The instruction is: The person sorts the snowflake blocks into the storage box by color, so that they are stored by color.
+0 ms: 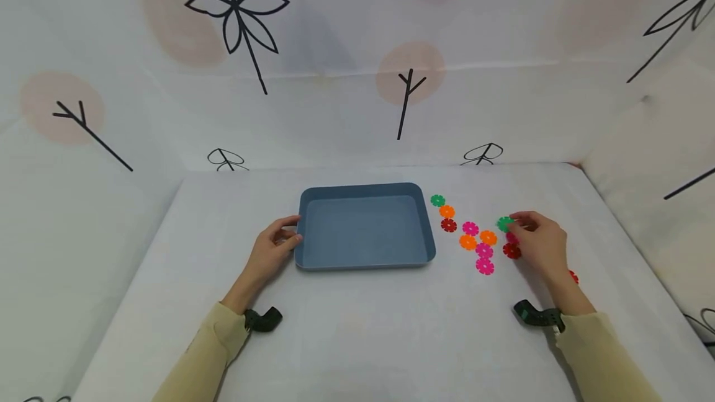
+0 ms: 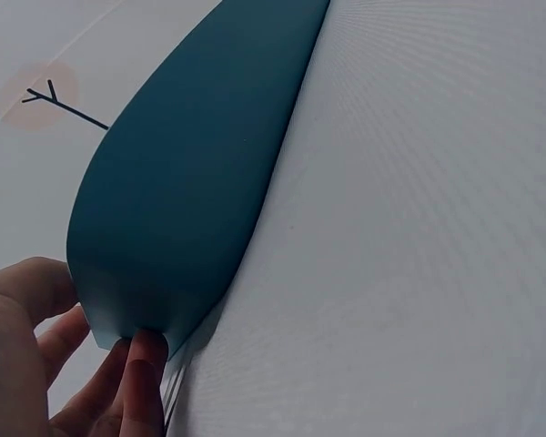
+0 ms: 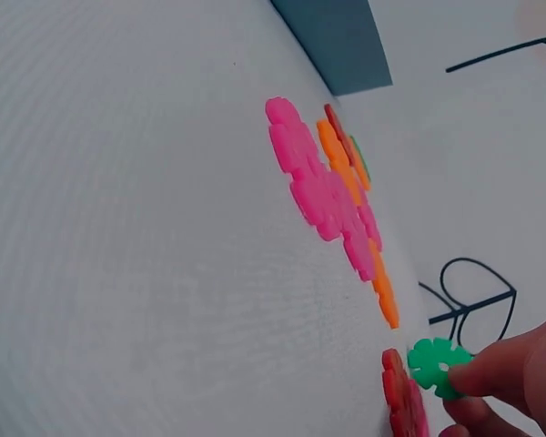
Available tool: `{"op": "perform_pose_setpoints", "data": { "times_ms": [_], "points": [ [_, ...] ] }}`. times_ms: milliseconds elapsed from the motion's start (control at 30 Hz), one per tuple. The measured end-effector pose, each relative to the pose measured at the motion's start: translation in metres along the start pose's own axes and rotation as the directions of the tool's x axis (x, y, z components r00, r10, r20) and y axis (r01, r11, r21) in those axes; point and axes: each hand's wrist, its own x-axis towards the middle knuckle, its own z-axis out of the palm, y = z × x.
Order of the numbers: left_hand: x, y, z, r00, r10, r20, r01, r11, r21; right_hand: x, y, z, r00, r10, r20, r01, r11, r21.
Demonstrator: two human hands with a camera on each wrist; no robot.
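A blue-grey rectangular tray lies on the white table. My left hand holds its left end, with fingers at the rim and side wall; in the left wrist view the tray's wall hides part of the fingers. My right hand pinches a green flower-shaped plastic disc between thumb and finger, just above a dark red disc and a pink disc partly covered by the hand.
Between tray and right hand lie several flower discs, among them a green one, an orange one and a pink one. Another red disc shows beside the right wrist. A patterned white cloth wall stands behind the table.
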Motion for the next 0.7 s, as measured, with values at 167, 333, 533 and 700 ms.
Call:
{"op": "perform_pose_setpoints", "data": {
  "times_ms": [167, 333, 533, 700],
  "points": [
    [0.0, -0.002, 0.0, 1.0, 0.007, 0.002, -0.007, 1.0, -0.01, 0.0, -0.005, -0.002, 1.0, -0.008, -0.014, 0.009, 1.0, 0.018],
    [-0.001, -0.004, 0.001, 1.0, 0.01, -0.003, -0.01, 1.0, -0.014, 0.001, -0.019, 0.0, 0.999, -0.03, -0.014, 0.031, 0.998, 0.062],
    [-0.001, -0.006, 0.001, 1.0, 0.011, -0.01, -0.011, 1.0, -0.013, 0.003, -0.038, 0.008, 0.995, -0.095, 0.026, 0.092, 0.991, 0.098],
    [-0.001, -0.008, 0.002, 1.0, 0.01, -0.012, -0.01, 1.0, -0.001, 0.004, -0.054, 0.024, 0.982, -0.179, 0.056, 0.17, 0.975, 0.142]
  ]
}}
